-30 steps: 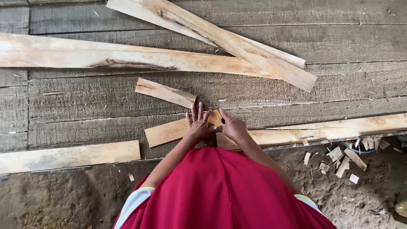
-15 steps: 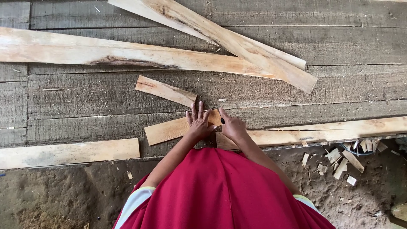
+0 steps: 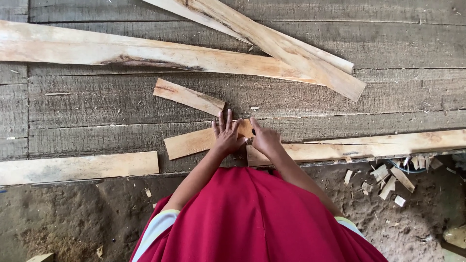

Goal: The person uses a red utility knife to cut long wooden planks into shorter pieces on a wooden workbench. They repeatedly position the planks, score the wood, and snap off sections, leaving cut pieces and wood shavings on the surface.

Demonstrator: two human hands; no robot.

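Note:
My left hand lies flat with fingers spread on a short pale wooden plank that rests on the grey board floor. My right hand sits just right of it with fingers curled, where that plank's end meets a long pale plank. A small dark object, too small to identify, shows at its fingertips. My red garment fills the lower middle of the view.
Another short plank lies just beyond my hands. Two long pale slats cross at the top. A further plank lies at the left edge of the boards. Wood chips lie scattered on dirt at the right.

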